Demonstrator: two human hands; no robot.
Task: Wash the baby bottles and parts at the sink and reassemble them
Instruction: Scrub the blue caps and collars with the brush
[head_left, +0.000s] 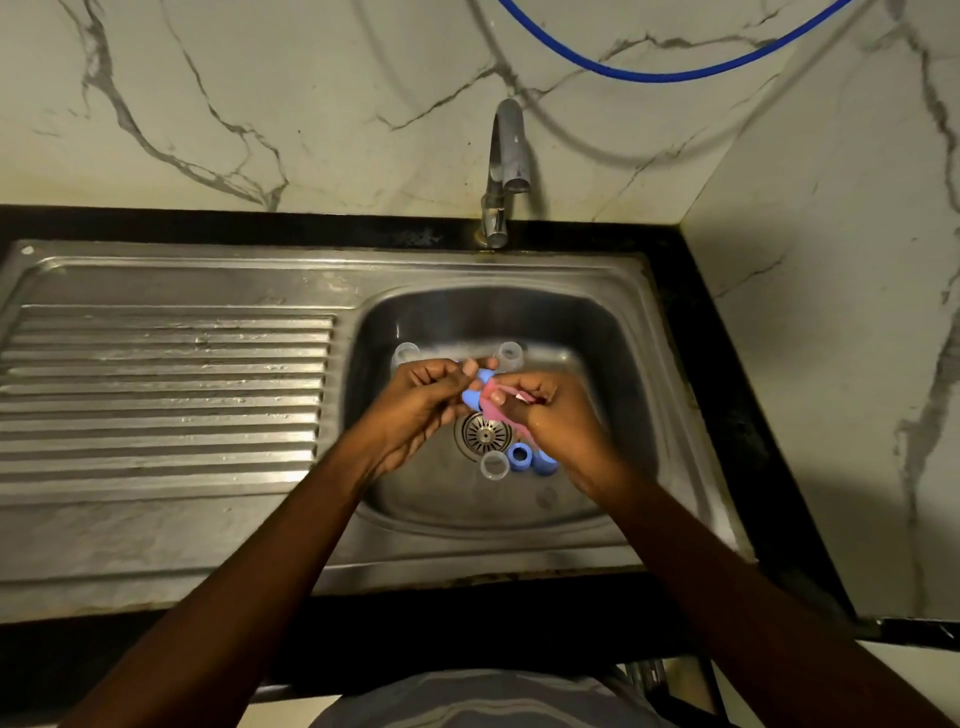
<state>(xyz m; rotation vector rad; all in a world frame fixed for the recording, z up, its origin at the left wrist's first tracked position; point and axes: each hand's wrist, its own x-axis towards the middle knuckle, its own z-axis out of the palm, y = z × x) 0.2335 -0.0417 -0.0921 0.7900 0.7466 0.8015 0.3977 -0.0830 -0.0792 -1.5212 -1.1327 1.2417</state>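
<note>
blue bottle part (474, 388) pinched in left hand (415, 402), right hand (553, 418) gripping pink cloth (491, 413) over sink (597, 322).

Blue cap (472, 387), pink cloth (488, 408), grey-veined white marble wall (260, 104).

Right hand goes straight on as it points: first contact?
Right hand, gripping the pink cloth, would likely meet the left hand first, at the blue part it holds; depth unclear.
</note>
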